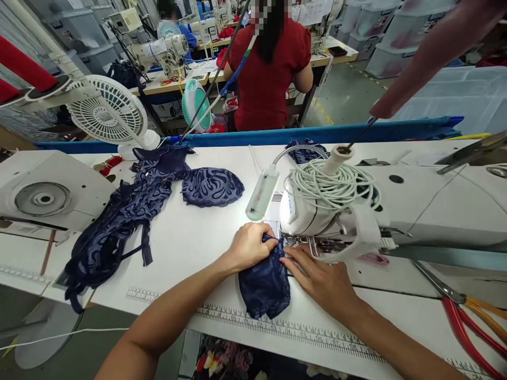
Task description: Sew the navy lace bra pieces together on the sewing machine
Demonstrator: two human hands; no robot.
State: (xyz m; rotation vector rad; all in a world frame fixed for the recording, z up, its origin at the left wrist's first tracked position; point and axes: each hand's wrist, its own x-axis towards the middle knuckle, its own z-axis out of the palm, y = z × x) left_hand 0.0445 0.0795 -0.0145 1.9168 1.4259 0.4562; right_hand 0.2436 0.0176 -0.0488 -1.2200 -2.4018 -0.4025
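Note:
A navy fabric piece (264,287) lies by the sewing machine's needle area, its upper edge at the presser foot. My left hand (253,245) pinches its top edge between thumb and bent fingers. On the other side, my right hand (317,272) rests with fingers apart, fingertips touching the fabric's right edge beside the foot. The white sewing machine head (328,211) carries a coil of pale cord (332,184). A lit lamp (263,194) hangs just above my left hand. One patterned navy cup (213,187) lies farther left, next to a pile of navy lace garments (134,211).
Red-handled scissors (461,322) lie at the right. A white fan (109,111) stands at the back left. Another navy piece (304,151) sits behind the machine. A ruler strip (277,325) runs along the front edge. A person in red (265,74) sits beyond the table.

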